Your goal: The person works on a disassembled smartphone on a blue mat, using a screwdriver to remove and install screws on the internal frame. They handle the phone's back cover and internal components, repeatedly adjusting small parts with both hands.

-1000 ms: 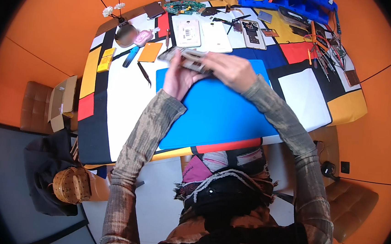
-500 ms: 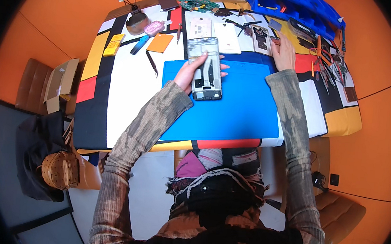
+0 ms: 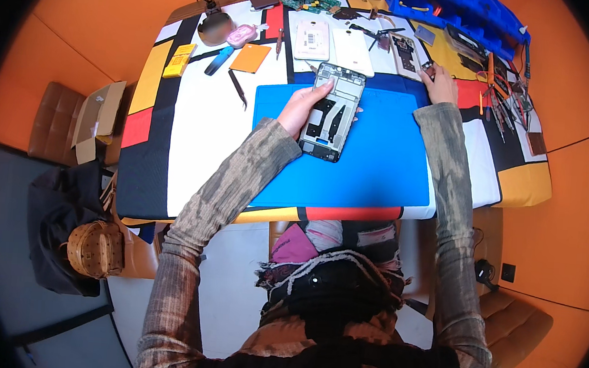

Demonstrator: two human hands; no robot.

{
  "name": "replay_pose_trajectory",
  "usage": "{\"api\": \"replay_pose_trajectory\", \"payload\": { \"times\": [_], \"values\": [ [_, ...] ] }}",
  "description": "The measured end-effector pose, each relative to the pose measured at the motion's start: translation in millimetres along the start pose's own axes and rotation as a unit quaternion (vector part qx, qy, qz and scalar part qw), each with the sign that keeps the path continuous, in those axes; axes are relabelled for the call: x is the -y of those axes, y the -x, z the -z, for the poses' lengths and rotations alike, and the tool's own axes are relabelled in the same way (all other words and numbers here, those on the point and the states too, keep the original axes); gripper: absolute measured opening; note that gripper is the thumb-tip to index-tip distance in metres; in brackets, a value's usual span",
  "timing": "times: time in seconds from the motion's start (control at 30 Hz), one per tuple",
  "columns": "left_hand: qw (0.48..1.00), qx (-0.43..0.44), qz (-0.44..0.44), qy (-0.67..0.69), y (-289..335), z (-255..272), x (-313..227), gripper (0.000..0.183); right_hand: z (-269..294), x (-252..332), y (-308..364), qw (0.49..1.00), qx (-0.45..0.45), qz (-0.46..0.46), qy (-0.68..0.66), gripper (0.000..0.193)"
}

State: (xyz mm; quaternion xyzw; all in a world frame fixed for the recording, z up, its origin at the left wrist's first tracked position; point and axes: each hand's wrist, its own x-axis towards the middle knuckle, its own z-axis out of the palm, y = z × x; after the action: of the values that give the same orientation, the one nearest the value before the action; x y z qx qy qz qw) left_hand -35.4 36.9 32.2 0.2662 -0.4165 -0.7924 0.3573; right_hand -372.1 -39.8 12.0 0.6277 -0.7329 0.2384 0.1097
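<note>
The left hand (image 3: 299,109) grasps an opened phone frame (image 3: 343,99) by its long sides above the blue mat (image 3: 386,157); it looks light, stiff and fragile inside, so best held by those edges. At far right, whether the right hand (image 3: 443,87) grips anything I cannot tell.

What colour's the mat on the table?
Bright blue; the mat shows best in the head view.

phone frame (image 3: 333,114) over mat (image 3: 383,153)
</note>
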Motion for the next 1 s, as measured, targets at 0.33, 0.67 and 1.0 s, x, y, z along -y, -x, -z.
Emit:
{"api": "replay_pose_trajectory", "payload": {
  "times": [0.33,0.67,1.0],
  "values": [
    [0.996,-0.067,-0.024,-0.047,-4,4,8,0.036,-5,-13,-3,0.999,0.037,0.005,-0.009,0.039],
    [0.99,-0.103,-0.041,-0.089,-4,6,11,0.028,-7,-31,-8,0.989,0.112,-0.091,-0.015,0.037],
    [0.992,-0.101,-0.031,-0.071,-4,3,9,0.027,-23,-31,-9,0.998,0.038,-0.039,-0.027,0.048]
  ]
}}
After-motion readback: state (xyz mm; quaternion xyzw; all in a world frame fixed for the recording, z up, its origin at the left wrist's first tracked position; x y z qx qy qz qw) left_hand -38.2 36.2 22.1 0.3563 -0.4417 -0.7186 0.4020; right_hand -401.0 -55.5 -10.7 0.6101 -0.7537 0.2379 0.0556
